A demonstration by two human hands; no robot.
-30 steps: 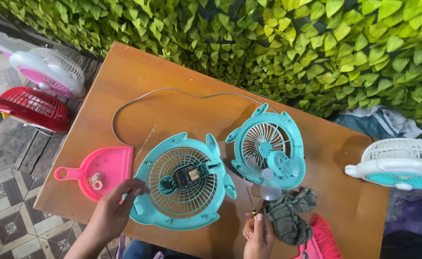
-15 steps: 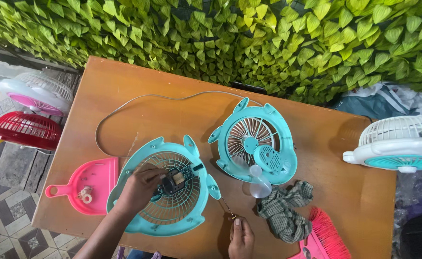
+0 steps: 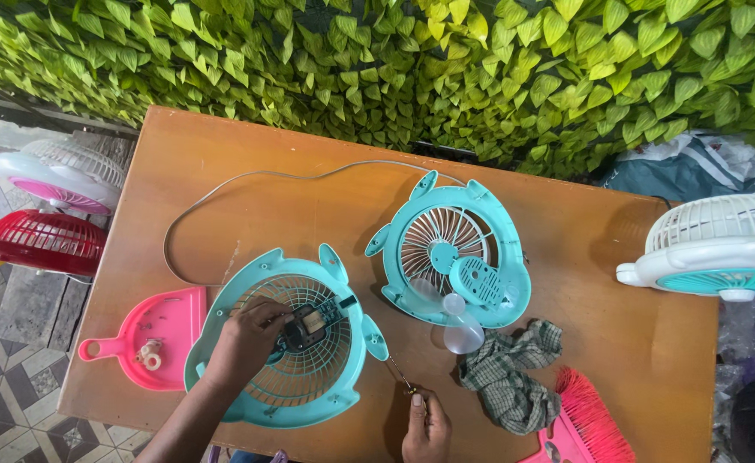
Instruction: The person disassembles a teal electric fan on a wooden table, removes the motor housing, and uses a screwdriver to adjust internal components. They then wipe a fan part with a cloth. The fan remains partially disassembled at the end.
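Two hands work on a teal fan shell on a brown table.

From the head camera, the left hand [image 3: 244,343] lies curled on the wire grille of the near teal fan shell [image 3: 283,343], and its fingers touch the small dark motor part [image 3: 309,324] in the middle. The right hand [image 3: 426,429] is low at the table's near edge, and its fingers pinch a thin metal tool [image 3: 399,375] that points toward the shell. A second teal fan shell [image 3: 450,253] lies farther back, with a clear fan blade [image 3: 459,326] at its near edge. A checked cloth [image 3: 506,377] sits right of the hand, beside a pink brush [image 3: 592,420]. A pink dustpan [image 3: 146,339] lies left of the near shell on the table [image 3: 249,154]. A thin white cord [image 3: 223,184] loops behind.
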